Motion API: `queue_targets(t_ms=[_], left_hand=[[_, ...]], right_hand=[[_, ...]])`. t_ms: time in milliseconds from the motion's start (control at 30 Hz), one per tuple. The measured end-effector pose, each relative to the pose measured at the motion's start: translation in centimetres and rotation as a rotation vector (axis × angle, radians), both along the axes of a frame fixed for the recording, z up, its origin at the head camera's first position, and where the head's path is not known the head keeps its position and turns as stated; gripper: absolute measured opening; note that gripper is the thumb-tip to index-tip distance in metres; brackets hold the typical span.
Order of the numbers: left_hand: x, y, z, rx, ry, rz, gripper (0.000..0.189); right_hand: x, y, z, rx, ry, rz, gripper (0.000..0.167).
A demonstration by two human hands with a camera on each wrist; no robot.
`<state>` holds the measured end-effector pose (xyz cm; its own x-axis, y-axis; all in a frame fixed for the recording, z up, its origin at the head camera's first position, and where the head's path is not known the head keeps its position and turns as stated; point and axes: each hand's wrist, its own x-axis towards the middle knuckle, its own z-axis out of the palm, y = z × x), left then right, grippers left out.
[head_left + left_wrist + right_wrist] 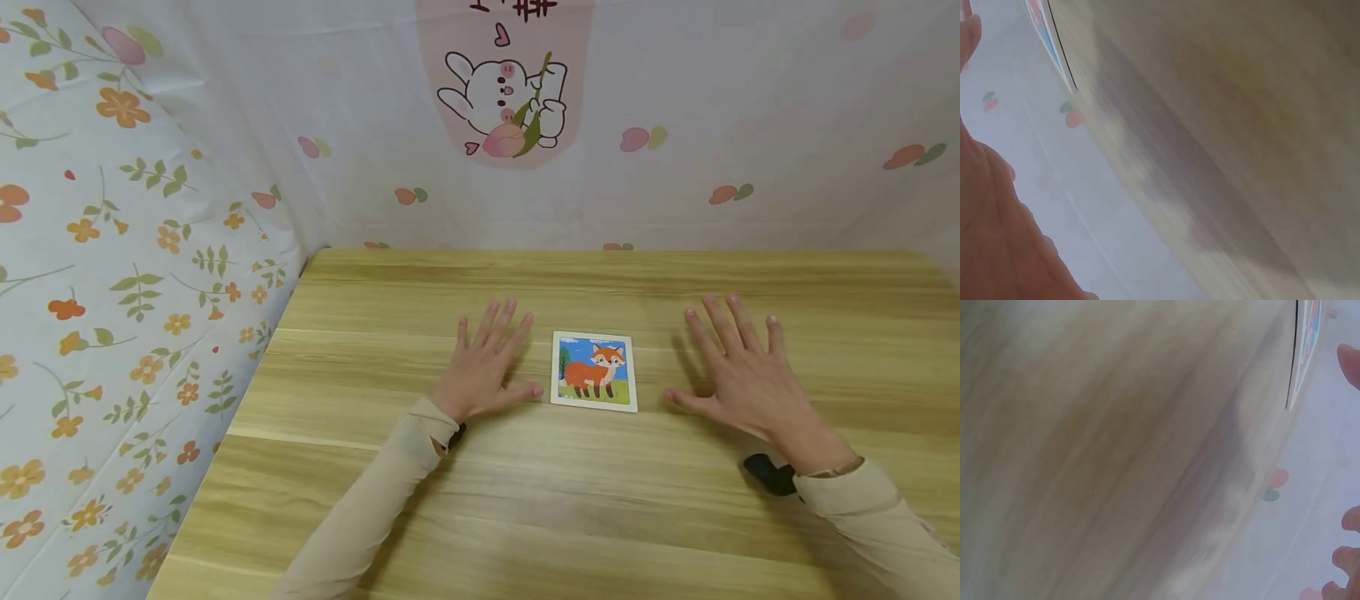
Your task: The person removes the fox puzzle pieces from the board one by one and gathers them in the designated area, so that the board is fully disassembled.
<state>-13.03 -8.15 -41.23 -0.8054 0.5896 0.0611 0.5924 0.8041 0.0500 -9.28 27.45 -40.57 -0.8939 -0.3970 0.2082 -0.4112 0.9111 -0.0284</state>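
A square fox picture puzzle (594, 372) with a white border lies flat on the wooden table, between the two hands. To its left is my left hand (482, 371), fingers straight and spread, thumb tip just short of the puzzle's left edge. On the other side my right hand (750, 383) is spread too, its thumb pointing toward the puzzle across a small gap. Neither hand holds anything. The puzzle's edge (1054, 47) shows at the top of the left wrist view, and its corner (1302, 356) at the top right of the right wrist view.
The wood-grain table (480, 517) reaches back to a white cloth (675, 75) printed with a rabbit and hearts. A flowered cloth (150, 275) hangs along the left side. A dark wrist strap piece (768, 475) sits under the right wrist.
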Motion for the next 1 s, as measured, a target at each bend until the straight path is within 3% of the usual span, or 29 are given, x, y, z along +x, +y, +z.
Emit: queue_targets(t_ms=[633,1000], left_hand=[[1.1,1.1,0.0,0.018,-0.024,-0.078,0.091],[1.4,1.4,-0.2,-0.007,-0.024,-0.113,0.088]], right_hand=[[-0.5,-1.9,0.3,-0.062,-0.012,0.073,0.105],[-0.6,-3.0,0.5,-0.122,-0.027,0.138,0.092]])
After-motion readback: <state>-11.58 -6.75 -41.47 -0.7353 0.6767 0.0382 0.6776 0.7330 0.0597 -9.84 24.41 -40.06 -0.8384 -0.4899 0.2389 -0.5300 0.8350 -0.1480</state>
